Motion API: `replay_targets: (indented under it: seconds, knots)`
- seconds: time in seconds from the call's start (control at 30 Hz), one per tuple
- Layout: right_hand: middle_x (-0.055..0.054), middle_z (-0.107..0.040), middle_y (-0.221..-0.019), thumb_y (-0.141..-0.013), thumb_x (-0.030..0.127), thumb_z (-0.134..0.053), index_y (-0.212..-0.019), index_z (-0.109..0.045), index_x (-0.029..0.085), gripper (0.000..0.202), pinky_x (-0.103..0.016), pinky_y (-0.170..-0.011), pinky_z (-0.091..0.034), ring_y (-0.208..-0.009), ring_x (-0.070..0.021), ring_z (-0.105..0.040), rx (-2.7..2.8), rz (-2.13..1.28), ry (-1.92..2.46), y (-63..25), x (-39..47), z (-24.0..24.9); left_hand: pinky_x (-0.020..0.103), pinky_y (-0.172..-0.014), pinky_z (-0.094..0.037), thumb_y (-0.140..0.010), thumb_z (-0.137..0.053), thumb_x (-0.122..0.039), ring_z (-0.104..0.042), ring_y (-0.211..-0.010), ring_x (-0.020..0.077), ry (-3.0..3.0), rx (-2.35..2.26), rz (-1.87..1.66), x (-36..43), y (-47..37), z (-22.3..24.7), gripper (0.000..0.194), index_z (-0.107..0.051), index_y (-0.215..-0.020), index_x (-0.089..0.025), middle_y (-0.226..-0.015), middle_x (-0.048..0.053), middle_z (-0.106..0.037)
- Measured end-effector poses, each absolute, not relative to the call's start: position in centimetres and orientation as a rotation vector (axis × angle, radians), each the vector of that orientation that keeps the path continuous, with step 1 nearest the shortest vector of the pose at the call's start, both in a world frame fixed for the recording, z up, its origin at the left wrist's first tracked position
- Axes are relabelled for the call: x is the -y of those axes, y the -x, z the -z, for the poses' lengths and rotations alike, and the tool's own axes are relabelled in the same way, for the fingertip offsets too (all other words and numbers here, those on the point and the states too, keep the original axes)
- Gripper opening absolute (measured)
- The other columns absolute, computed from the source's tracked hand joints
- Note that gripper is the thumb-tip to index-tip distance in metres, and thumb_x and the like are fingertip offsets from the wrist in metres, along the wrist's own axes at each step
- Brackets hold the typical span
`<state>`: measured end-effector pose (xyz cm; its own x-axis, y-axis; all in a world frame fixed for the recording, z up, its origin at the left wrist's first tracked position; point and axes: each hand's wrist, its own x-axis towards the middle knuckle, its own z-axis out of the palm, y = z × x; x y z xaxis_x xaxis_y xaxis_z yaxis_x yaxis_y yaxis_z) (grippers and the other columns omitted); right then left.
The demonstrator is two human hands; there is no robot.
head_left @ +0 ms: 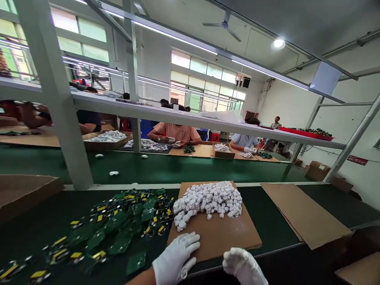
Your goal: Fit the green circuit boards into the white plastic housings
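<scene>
My left hand (pixel 177 259), in a white glove, is at the near left edge of a cardboard sheet (pixel 219 237). Its fingers are stretched out over the sheet, the thumb apart below them. My right hand (pixel 244 266), also gloved, hovers by the sheet's near edge with its fingers curled in; whatever they may hold is hidden. A heap of small white plastic pieces (pixel 212 200) covers the sheet's far half. Left of it spreads a loose pile of green circuit boards (pixel 121 223) with yellow parts. One board (pixel 136 263) lies nearest my left hand.
Flat cardboard (pixel 303 209) lies at right, a cardboard box (pixel 26 190) at left. Beyond runs a green conveyor belt (pixel 178 168) carrying a few white pieces. A metal post (pixel 63 99) and shelf (pixel 190 118) stand ahead. Several people sit across the belt, one in an orange shirt (pixel 181 132).
</scene>
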<state>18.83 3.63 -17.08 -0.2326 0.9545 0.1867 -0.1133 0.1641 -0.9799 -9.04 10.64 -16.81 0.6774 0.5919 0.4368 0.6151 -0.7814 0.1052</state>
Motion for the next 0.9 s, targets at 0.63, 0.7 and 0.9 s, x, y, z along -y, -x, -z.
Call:
replay_targets:
  seconds: [0.63, 0.7, 0.9]
  knots:
    - [-0.021, -0.062, -0.107, -0.07, 0.047, -0.051, -0.1, -0.069, 0.012, 0.049, -0.055, -0.093, -0.033, -0.101, -0.0399, -0.054, 1.584, -0.131, 1.887, -27.0, -15.3, 16.2, 0.038, -0.09, -0.038, -0.08, -0.051, -0.031, -0.055, -0.102, 0.0251, 3.094, 1.128, 0.965, -11.1, 8.7, 15.1, 0.025, -0.062, -0.1, -0.021, -0.106, 0.01, -0.063]
    - [-0.018, -0.065, -0.103, -0.076, 0.046, -0.045, -0.102, -0.068, 0.016, 0.046, -0.05, -0.084, -0.043, -0.092, -0.0355, -0.059, 1.773, 0.084, 1.914, -27.8, -15.5, 16.7, 0.036, -0.084, -0.04, -0.082, -0.049, -0.03, -0.057, -0.092, 0.0235, 3.106, 1.154, 1.091, -11.2, 8.9, 14.6, 0.021, -0.064, -0.093, -0.021, -0.093, 0.009, -0.065]
    - [-0.01, -0.069, -0.083, -0.068, 0.046, -0.052, -0.095, -0.071, 0.035, 0.035, -0.046, -0.063, -0.049, -0.073, -0.033, -0.063, 1.819, 0.264, 1.788, -30.4, -16.6, 18.7, 0.03, -0.07, -0.039, -0.088, -0.039, -0.024, -0.055, -0.073, 0.0174, 2.698, 1.694, 1.127, -10.5, 14.1, 11.6, 0.027, -0.066, -0.091, -0.022, -0.075, 0.006, -0.061]
